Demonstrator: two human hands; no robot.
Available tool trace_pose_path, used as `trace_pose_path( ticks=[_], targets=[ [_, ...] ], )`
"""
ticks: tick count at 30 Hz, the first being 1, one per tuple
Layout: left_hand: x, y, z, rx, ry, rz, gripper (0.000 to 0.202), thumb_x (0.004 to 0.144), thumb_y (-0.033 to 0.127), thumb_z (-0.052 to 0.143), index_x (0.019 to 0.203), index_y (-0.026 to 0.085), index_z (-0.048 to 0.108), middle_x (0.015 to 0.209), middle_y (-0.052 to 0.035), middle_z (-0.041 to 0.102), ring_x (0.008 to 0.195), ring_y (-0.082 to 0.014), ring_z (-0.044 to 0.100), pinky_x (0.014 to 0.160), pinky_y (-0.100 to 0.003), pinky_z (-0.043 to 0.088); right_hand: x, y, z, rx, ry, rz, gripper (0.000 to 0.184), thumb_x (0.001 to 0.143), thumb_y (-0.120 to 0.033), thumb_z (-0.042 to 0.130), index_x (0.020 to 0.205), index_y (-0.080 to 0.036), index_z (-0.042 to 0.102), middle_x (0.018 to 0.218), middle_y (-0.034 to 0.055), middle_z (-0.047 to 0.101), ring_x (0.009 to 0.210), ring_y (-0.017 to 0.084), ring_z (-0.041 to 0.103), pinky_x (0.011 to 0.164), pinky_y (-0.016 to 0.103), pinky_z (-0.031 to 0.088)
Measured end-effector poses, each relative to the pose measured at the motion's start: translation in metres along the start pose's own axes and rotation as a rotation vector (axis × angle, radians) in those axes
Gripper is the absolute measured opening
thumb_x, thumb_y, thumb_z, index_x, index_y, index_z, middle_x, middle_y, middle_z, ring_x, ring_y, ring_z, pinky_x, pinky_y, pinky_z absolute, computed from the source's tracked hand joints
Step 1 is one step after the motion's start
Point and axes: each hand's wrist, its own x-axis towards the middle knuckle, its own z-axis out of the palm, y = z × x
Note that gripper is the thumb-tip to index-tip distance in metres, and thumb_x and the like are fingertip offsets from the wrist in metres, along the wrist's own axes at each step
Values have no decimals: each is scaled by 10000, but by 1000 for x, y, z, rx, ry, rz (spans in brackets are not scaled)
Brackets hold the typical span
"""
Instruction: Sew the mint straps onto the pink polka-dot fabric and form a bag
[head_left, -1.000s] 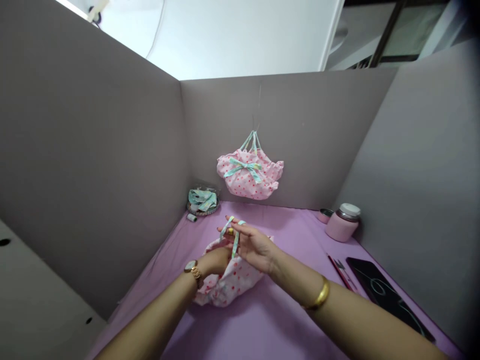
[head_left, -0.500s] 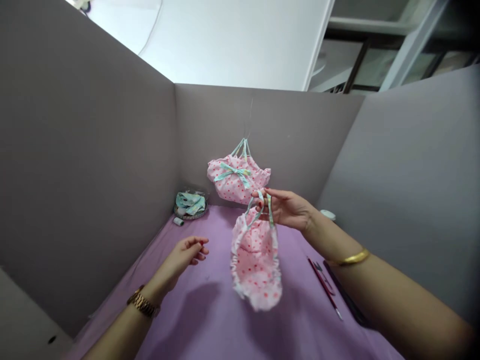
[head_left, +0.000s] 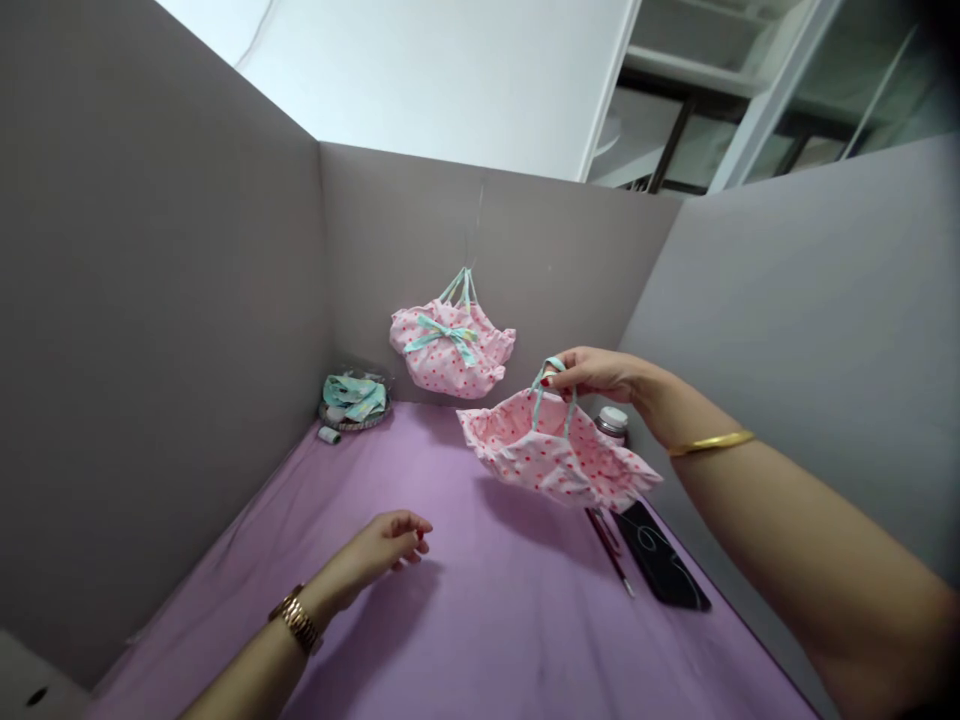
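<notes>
My right hand (head_left: 600,375) pinches the mint-green handles of a small pink dotted fabric bag (head_left: 559,455) and holds it in the air above the purple cloth (head_left: 465,620), near the right wall. The bag swings out sideways, its frilled mouth facing up. My left hand (head_left: 382,550) hovers low over the cloth with fingers loosely curled and nothing in it; a gold watch is on that wrist. A second pink dotted bag (head_left: 450,350) with a mint bow hangs by a thread on the back wall.
Grey partition walls (head_left: 150,350) enclose the cloth on three sides. A small dish of mint fabric strips (head_left: 354,398) and a thread spool (head_left: 328,435) sit in the back left corner. A pink jar (head_left: 611,422), a black phone (head_left: 661,565) and thin tools (head_left: 609,550) lie at the right.
My right hand lifted the bag off the cloth by its handles and carried it rightwards; the bag now swings out flat. My left hand let go and sank towards the cloth.
</notes>
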Motion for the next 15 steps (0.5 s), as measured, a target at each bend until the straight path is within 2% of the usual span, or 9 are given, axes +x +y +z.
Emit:
trace_pose_path(
  ticks=[2,4,7,9,11,13,15],
  targets=[
    [3,17,7,13,46,122,305,749,328,520,994,153,564,999,-98,638,915,-207,580,755,-301,422,-2,-2,4,-27,-19,-23,177,596,-199,728,575,-137,563,505,-42,536,447,54,464,481,187,363],
    [5,41,15,19,79,247,374,772,328,518,1112,172,520,1223,-96,533,1137,-205,456,940,-292,323,-4,-5,11,-41,-55,-45,179,599,-202,723,572,-139,558,519,-40,537,460,56,469,487,188,363],
    [10,77,25,27,3,326,476,742,322,593,1198,227,493,1352,-34,428,1251,-198,328,1026,-261,207,-8,-7,24,-35,-126,-85,170,611,-214,712,580,-145,560,528,-41,528,476,59,469,485,187,357],
    [15,92,30,26,-123,287,501,664,307,687,1142,232,556,1305,-22,490,1217,-221,383,1013,-266,243,-10,-7,32,-15,-173,-113,170,625,-228,703,588,-151,556,535,-45,521,483,58,466,483,184,354],
    [21,97,31,19,-277,174,415,615,341,728,991,184,650,1111,-54,637,1072,-258,527,936,-312,358,-10,-6,40,6,-213,-131,165,639,-237,693,601,-156,555,542,-47,517,487,57,465,488,184,359],
    [26,95,32,-13,-415,25,373,645,439,683,882,151,678,907,-76,705,906,-268,618,820,-356,449,-8,-3,47,22,-249,-139,170,646,-237,690,604,-156,547,538,-49,514,487,59,473,494,187,370],
    [26,89,34,-72,-513,-103,448,700,541,582,889,144,668,872,-90,712,877,-255,637,786,-366,474,-4,2,53,38,-280,-141,185,643,-234,694,599,-153,533,538,-50,516,489,61,484,500,190,380]
  ],
)
